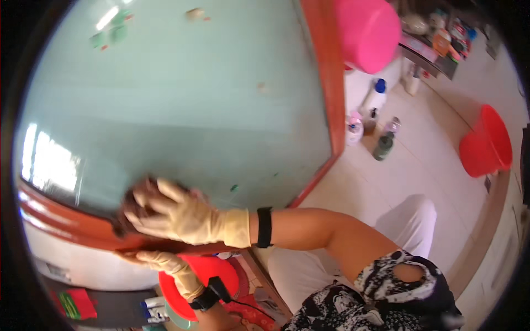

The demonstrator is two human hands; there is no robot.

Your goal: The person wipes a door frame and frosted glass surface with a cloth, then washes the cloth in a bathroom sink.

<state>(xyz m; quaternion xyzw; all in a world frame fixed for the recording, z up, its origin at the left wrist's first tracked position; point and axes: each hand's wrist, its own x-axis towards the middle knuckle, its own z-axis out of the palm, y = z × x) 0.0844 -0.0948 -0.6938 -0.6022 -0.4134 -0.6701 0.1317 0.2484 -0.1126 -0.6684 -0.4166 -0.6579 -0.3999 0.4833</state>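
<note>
My right hand (185,215), in a pale yellow rubber glove, presses a dark reddish-brown cloth (142,193) onto a glossy grey-green panel (182,105). Its fingers are bent over the cloth, and motion blurs both. The cloth lies at the panel's near left, by the red-brown wooden frame (61,218). Lower down, my left hand (171,267), gloved alike, grips the frame's near edge; its fingertips are partly hidden there. Dark bands circle both wrists. Small green and brown bits, including a green fleck (234,188), show on the panel.
A pink tub (370,36) stands beyond the frame's right side. Bottles, one white with a blue cap (375,96), stand on the tiled floor. A red bucket (486,143) is at far right. Below my left hand sits a red basin (215,276).
</note>
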